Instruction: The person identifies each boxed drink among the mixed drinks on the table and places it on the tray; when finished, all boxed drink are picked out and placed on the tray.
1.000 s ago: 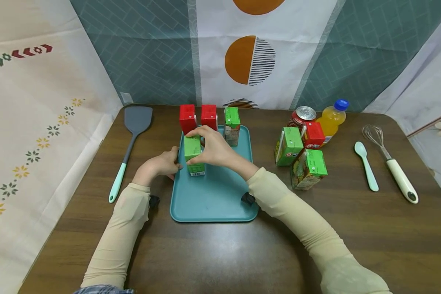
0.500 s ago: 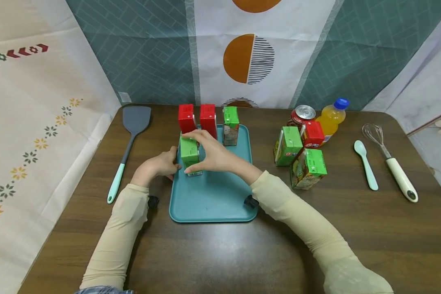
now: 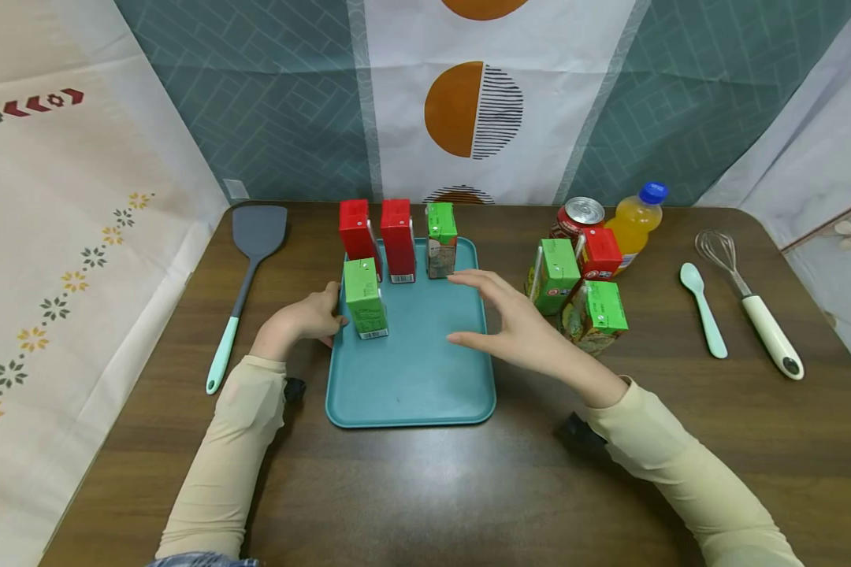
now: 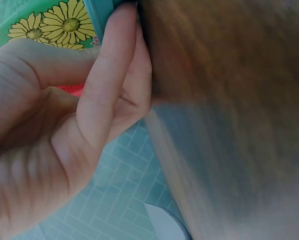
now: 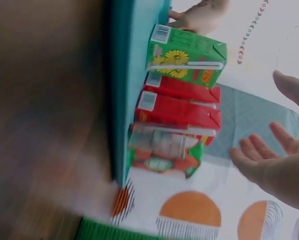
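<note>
Two hands: my right hand released, fingers spread above the right side of the tray; my left hand grips its left edge. Upright on it: front green carton near my left hand, two red cartons behind, far green carton right of those. Can and bottle (off-tray) further right.

Grey spatula (over at left), mint spoon, white-handled whisk
</note>
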A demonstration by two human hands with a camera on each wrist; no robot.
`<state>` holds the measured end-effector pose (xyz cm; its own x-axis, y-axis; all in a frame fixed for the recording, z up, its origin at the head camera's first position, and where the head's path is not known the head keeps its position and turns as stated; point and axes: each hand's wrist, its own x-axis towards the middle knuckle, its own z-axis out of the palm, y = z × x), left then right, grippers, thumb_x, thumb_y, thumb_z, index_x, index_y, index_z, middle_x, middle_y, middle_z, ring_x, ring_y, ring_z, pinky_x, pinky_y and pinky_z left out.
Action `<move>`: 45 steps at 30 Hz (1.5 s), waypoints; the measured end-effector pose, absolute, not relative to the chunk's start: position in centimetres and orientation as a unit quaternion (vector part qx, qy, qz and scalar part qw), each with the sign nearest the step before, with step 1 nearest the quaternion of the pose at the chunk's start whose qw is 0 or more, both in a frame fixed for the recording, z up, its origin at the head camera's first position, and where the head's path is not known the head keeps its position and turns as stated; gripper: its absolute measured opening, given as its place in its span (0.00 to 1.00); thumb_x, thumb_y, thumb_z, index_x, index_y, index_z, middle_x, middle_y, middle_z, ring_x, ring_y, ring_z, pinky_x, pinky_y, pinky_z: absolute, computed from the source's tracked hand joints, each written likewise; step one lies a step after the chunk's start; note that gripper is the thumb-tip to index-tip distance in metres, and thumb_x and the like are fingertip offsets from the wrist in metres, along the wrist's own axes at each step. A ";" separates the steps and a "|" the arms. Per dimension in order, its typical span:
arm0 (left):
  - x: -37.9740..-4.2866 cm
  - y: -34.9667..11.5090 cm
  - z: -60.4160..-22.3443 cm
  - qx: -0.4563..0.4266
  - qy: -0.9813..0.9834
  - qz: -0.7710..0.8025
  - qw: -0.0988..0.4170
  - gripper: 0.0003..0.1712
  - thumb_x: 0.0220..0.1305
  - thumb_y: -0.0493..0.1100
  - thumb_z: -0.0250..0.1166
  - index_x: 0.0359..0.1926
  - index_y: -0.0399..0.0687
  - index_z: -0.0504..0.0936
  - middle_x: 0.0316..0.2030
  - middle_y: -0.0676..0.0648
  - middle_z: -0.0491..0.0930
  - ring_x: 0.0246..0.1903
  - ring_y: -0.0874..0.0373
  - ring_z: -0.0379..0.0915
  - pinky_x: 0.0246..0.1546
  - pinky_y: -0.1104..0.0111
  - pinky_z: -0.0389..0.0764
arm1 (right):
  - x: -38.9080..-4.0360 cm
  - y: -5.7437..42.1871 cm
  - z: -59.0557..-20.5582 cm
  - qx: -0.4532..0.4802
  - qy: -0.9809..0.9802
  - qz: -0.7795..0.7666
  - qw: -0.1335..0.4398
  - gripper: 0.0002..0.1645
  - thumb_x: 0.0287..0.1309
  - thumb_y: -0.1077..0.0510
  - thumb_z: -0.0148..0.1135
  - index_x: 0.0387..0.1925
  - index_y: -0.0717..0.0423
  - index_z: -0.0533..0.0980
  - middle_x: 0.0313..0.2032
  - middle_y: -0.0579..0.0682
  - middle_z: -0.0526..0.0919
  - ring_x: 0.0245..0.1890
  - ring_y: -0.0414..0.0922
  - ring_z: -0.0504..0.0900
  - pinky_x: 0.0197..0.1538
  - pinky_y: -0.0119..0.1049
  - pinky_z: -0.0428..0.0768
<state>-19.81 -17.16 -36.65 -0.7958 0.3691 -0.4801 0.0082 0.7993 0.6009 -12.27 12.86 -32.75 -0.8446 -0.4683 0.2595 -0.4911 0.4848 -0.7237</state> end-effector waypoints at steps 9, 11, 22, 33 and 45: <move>-19.6 -17.1 -36.6 0.108 0.898 0.309 0.295 0.31 0.60 0.33 0.48 0.59 0.30 0.42 0.47 0.27 0.63 0.27 0.52 0.76 0.26 0.66 0.79 | -7.8 17.2 -29.7 0.269 -0.853 0.430 0.124 0.33 0.36 0.68 0.68 0.50 0.58 0.69 0.53 0.53 0.69 0.54 0.43 0.66 0.52 0.31 0.68; -19.6 -17.2 -36.6 0.108 0.897 0.310 0.296 0.31 0.60 0.33 0.48 0.59 0.30 0.43 0.48 0.27 0.63 0.27 0.51 0.76 0.27 0.66 0.79 | -7.7 18.2 -29.5 0.277 -0.849 0.422 0.156 0.32 0.33 0.72 0.67 0.48 0.62 0.71 0.51 0.56 0.70 0.53 0.45 0.67 0.53 0.26 0.67; -19.7 -17.1 -36.6 0.104 0.895 0.312 0.301 0.35 0.61 0.34 0.49 0.62 0.33 0.39 0.51 0.28 0.62 0.28 0.52 0.76 0.28 0.66 0.79 | -11.7 26.4 -30.6 0.201 -0.868 0.373 0.260 0.37 0.30 0.74 0.68 0.50 0.58 0.71 0.49 0.51 0.72 0.50 0.38 0.68 0.51 0.22 0.64; -19.7 -17.2 -36.9 0.097 0.892 0.322 0.301 0.36 0.61 0.33 0.49 0.63 0.34 0.38 0.50 0.29 0.63 0.28 0.53 0.76 0.27 0.66 0.79 | -14.7 28.7 -30.1 0.146 -0.914 0.364 0.106 0.42 0.37 0.63 0.69 0.58 0.55 0.63 0.54 0.57 0.66 0.50 0.57 0.67 0.44 0.14 0.61; -19.7 -17.2 -36.7 0.098 0.899 0.301 0.303 0.36 0.61 0.35 0.49 0.63 0.34 0.37 0.52 0.29 0.62 0.27 0.54 0.76 0.29 0.67 0.78 | -18.1 30.0 -32.9 0.090 -0.910 0.405 -0.007 0.45 0.42 0.53 0.67 0.62 0.42 0.57 0.53 0.56 0.69 0.49 0.35 0.70 0.39 0.17 0.71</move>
<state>-19.70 -17.24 -36.72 -0.7971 0.3590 -0.4855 -0.0063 0.7990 0.6012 -18.12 30.05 -32.93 -0.9837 -0.1693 0.0607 -0.1584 0.6552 -0.7387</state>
